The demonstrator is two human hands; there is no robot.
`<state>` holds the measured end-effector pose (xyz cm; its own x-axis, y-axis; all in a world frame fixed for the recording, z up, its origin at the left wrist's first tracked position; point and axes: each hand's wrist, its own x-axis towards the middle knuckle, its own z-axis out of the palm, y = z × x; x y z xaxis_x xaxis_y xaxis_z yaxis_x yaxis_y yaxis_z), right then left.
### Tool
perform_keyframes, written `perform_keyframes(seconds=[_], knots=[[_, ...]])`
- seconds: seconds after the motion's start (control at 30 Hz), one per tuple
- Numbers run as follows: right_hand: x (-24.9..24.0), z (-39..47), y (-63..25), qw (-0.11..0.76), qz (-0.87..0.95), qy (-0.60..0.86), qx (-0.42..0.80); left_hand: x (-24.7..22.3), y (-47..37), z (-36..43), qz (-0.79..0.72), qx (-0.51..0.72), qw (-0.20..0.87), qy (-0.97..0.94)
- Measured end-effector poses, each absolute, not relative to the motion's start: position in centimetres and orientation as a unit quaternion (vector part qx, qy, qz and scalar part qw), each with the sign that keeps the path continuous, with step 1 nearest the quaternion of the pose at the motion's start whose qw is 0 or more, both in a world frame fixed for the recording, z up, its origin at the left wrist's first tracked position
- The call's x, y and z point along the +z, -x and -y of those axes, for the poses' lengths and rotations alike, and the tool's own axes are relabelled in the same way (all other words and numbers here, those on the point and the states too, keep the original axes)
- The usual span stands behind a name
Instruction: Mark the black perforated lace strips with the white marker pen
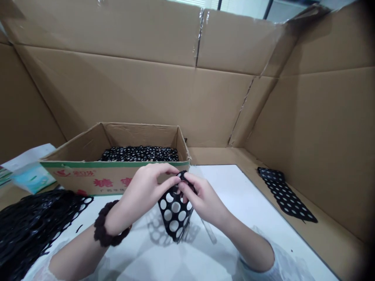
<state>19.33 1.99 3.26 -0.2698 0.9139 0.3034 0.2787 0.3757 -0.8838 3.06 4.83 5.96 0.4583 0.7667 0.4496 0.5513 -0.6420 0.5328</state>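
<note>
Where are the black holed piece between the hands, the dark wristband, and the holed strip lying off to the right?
Black holed piece [175, 216]: head view, on the web between its holes.
Dark wristband [101, 226]: head view, on its outer side.
Holed strip [288, 198]: head view, around its middle.

The held strip [175, 216] is black, dotted with round holes; tabletop [218, 175] white; left box [114, 171] brown, green-edged, red-lettered.

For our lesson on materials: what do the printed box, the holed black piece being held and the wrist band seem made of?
Box: seemingly matte cardboard, by its brown, creased walls. Holed piece: thin, bending and dullish; perhaps fabric or soft plastic, unclear. Wrist band: probably fabric, dull and soft-looking, by its bunched outline.
</note>
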Motion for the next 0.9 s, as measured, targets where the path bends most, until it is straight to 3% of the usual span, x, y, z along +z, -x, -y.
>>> perform_keyframes(seconds=[0.23, 0.3, 0.43, 0.57, 0.8, 0.9], knots=[[3.2, -2.1, -19.3, 0.421, 0.730, 0.400, 0.361, 6.1, -3.3, -5.1, -0.389, 0.339, 0.270, -0.813], [3.4, -2.2, -19.5, 0.422, 0.724, 0.399, 0.374, 6.0, -2.5, -6.3, -0.436, 0.398, 0.201, -0.782], [3.6, -2.3, -20.0, 0.426, 0.706, 0.414, 0.385, 5.6, 0.6, -10.4, -0.562, 0.526, -0.093, -0.631], [3.7, -2.6, -19.9, 0.448, 0.683, 0.417, 0.399, 5.4, 2.0, -12.1, -0.559, 0.406, -0.177, -0.701], [3.5, -2.7, -19.5, 0.462, 0.662, 0.428, 0.407, 6.3, -0.9, -8.0, -0.463, 0.333, -0.096, -0.816], [3.3, -2.7, -19.4, 0.462, 0.660, 0.427, 0.411, 6.5, -1.4, -7.1, -0.418, 0.302, 0.038, -0.856]])
